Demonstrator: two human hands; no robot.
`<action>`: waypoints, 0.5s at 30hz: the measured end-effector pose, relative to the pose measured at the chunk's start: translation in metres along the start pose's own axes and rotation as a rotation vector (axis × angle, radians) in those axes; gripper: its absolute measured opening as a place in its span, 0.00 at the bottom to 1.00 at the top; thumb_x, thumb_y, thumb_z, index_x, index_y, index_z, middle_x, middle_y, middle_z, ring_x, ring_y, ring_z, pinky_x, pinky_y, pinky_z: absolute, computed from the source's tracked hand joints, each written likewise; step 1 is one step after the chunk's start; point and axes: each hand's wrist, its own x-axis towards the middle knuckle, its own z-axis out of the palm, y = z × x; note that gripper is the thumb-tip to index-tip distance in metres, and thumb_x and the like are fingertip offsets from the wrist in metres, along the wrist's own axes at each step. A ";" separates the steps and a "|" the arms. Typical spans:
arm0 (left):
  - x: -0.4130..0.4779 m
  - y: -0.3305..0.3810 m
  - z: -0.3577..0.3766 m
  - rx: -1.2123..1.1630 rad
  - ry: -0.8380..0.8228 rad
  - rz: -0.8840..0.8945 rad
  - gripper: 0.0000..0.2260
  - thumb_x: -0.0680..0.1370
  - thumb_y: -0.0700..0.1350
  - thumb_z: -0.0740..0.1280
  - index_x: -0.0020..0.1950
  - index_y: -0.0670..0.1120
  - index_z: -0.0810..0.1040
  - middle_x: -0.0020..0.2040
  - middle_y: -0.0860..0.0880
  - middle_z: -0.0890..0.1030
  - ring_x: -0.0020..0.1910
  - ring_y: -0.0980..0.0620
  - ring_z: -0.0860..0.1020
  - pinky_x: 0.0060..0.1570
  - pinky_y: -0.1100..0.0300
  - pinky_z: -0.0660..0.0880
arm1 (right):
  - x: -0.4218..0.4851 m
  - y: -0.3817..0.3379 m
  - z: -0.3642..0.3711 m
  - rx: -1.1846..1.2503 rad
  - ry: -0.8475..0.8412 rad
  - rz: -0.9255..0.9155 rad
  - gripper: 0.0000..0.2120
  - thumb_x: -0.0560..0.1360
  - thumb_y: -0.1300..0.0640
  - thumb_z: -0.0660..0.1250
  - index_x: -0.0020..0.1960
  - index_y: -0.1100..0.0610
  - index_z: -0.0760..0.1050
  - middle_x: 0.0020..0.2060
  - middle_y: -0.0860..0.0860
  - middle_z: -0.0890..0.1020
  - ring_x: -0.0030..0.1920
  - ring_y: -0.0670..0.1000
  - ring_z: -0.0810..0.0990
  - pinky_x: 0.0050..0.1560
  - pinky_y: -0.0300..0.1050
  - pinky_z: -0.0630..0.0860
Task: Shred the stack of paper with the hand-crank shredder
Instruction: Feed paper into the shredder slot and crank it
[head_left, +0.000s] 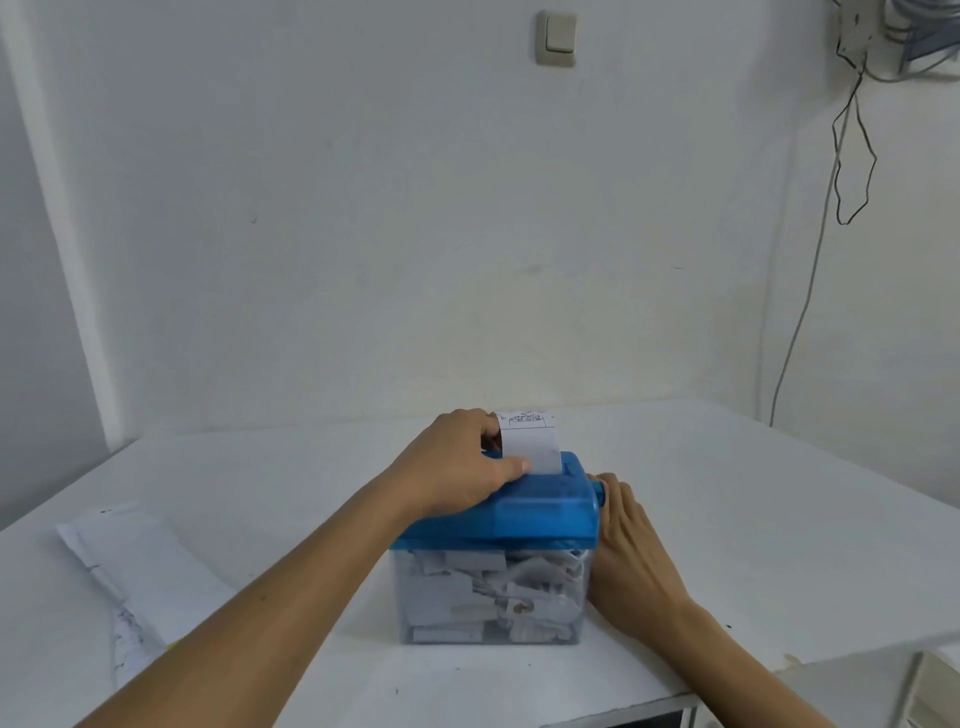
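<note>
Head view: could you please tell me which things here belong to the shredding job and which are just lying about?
Job in hand:
shredder, with shreds inside
sheet in its slot, pinched by the left hand
right hand at the crank
paper stack on the table

Just lying about:
wall switch
hanging cables

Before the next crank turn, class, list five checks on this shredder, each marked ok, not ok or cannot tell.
1. Slot fed: ok, paper strip stands in the blue shredder top.
2. Thumb clear of slot: not ok, left hand pinches the strip right beside it.
3. Hold on the crank: cannot tell, right hand covers it.
4. Bin room: not ok, shreds fill the clear bin nearly to its top.
5. More paper: ok, paper stack lies on the table.
</note>
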 end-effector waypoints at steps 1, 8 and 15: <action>0.000 0.001 -0.001 0.002 -0.006 -0.005 0.14 0.80 0.50 0.71 0.65 0.51 0.80 0.61 0.54 0.81 0.58 0.54 0.79 0.62 0.56 0.76 | 0.001 0.000 0.000 -0.019 -0.022 -0.013 0.24 0.78 0.44 0.60 0.70 0.55 0.71 0.58 0.50 0.72 0.54 0.47 0.70 0.57 0.42 0.75; -0.007 0.012 0.005 0.324 -0.132 -0.098 0.39 0.68 0.80 0.60 0.70 0.58 0.71 0.64 0.56 0.76 0.57 0.53 0.77 0.54 0.56 0.75 | -0.004 -0.007 -0.015 -0.032 -0.237 0.120 0.22 0.81 0.57 0.60 0.73 0.51 0.60 0.62 0.47 0.69 0.55 0.47 0.71 0.55 0.39 0.76; -0.009 0.019 0.009 0.454 -0.131 -0.156 0.47 0.55 0.88 0.49 0.62 0.62 0.77 0.58 0.56 0.82 0.52 0.50 0.78 0.53 0.52 0.76 | -0.019 -0.031 -0.053 0.014 -0.366 0.244 0.08 0.81 0.51 0.62 0.60 0.51 0.69 0.52 0.47 0.81 0.47 0.49 0.80 0.49 0.44 0.80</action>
